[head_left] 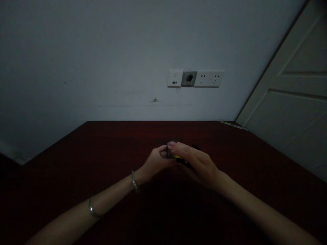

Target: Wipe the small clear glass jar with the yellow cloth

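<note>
Both my hands meet over the middle of a dark red table point(102, 149). My right hand point(196, 163) is wrapped over a small black and yellow object point(178, 157), which it mostly hides. My left hand point(155, 161) pinches the left end of the same object, fingers closed on a greyish part near its top. The room is dim and I cannot make out what the object is. Two silver bracelets sit on my left forearm.
The table's far edge meets a pale wall carrying a row of white sockets and a switch point(195, 78). A white door point(296, 98) stands at the right. A thin light strip point(233, 125) lies at the table's back right corner.
</note>
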Demonstrator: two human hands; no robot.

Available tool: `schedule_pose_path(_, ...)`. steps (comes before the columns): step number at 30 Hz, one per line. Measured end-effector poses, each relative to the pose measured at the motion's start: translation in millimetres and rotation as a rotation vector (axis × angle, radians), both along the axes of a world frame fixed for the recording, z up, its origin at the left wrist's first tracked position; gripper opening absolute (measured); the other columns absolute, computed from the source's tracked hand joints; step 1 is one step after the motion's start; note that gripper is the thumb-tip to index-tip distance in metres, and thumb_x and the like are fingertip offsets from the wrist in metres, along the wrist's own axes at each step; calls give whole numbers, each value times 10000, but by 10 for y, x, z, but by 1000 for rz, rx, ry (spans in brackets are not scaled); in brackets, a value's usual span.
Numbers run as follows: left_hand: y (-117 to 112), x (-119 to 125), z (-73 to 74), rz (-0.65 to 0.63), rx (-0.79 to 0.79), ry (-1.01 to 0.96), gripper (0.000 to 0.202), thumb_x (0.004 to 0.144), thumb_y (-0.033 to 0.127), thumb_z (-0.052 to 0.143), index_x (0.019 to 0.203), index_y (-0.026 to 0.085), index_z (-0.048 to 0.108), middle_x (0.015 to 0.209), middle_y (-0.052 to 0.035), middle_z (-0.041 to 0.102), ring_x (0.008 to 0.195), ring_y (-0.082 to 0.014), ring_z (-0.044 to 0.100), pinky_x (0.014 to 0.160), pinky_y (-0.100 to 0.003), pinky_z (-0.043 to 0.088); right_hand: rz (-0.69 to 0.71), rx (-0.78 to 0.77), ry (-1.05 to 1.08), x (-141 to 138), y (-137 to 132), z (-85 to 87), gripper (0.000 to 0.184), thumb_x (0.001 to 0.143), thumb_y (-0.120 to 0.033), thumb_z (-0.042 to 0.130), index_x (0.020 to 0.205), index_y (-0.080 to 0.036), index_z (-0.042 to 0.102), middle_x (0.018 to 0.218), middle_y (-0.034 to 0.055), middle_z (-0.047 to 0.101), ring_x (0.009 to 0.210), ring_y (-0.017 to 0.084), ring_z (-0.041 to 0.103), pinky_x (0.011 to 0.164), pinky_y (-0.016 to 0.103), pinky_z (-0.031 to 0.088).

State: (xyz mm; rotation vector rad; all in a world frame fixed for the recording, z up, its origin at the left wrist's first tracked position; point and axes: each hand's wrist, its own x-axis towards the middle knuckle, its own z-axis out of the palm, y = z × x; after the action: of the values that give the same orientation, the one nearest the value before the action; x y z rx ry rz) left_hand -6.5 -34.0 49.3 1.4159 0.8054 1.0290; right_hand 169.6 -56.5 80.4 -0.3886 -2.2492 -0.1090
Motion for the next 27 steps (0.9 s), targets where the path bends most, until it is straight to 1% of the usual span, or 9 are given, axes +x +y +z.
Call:
schedule_pose_path(2,9,-15,-9,-18,-13,-19,473,573,244,814,993,130,630,942,-67,714,842,-188,668,718,-296,545,19,-34,23,-13,-40,20,381,907,-133,448,1288,-140,439,1224,132,611,1230,185,498,1002,391,467)
schedule_pose_path(4,2,-30,-5,-38,-48,-40,484,584,256,813,1012,132,626,923,-63,712,824,-183,669,709,-293,547,16,-115,55,-5,-73,49,396,898,-132,451,1292,-172,443,1226,102,616,1186,181,543,975,358,494)
schedule_pose_path(7,-25,-42,16,-87,-113,-103,533,566,268,824,1035,130,611,907,-63,704,772,-170,664,656,-278,546,-47,-215,164,28,-92,92,365,889,-140,468,1246,-207,496,1193,65,642,1097,173,610,923,314,531)
schedule_pose_path(11,-63,-32,51,-149,-138,-141,557,527,305,841,994,113,606,859,-66,692,667,-144,641,563,-256,538,-170,-194,322,50,-44,100,307,893,-133,473,1182,-209,543,1154,54,663,1062,166,629,920,317,534)
schedule_pose_path(14,-90,-14,80,-167,-132,-139,535,531,320,839,968,113,609,824,-56,688,620,-128,628,550,-250,533,-177,-171,275,45,5,69,307,893,-126,473,1189,-179,536,1171,82,651,1094,169,611,943,318,519)
schedule_pose_path(18,-98,-4,84,-142,-135,-140,543,536,330,839,978,108,615,832,-58,690,641,-139,637,564,-256,539,-62,-70,135,29,8,17,357,885,-97,466,1238,-144,490,1205,118,626,1199,189,531,1008,362,465)
schedule_pose_path(21,-68,-10,55,-100,-131,-139,547,562,321,828,1021,111,617,887,-75,695,707,-156,652,594,-255,536,-18,-28,96,9,-33,-3,410,880,-93,463,1288,-126,440,1251,148,589,1234,209,495,1026,407,441)
schedule_pose_path(24,-23,-26,27,-63,-103,-144,484,591,296,813,1000,112,632,917,-73,694,777,-157,654,681,-258,528,6,-40,53,-6,-74,23,424,882,-95,458,1303,-130,426,1242,148,596,1213,201,517,1001,375,468)
schedule_pose_path(27,9,-43,12,-76,-108,-132,511,560,255,826,1003,105,619,880,-60,691,741,-151,648,666,-270,531,-1,-93,65,6,-79,76,409,885,-106,454,1289,-167,442,1211,109,625,1158,174,566,969,316,495)
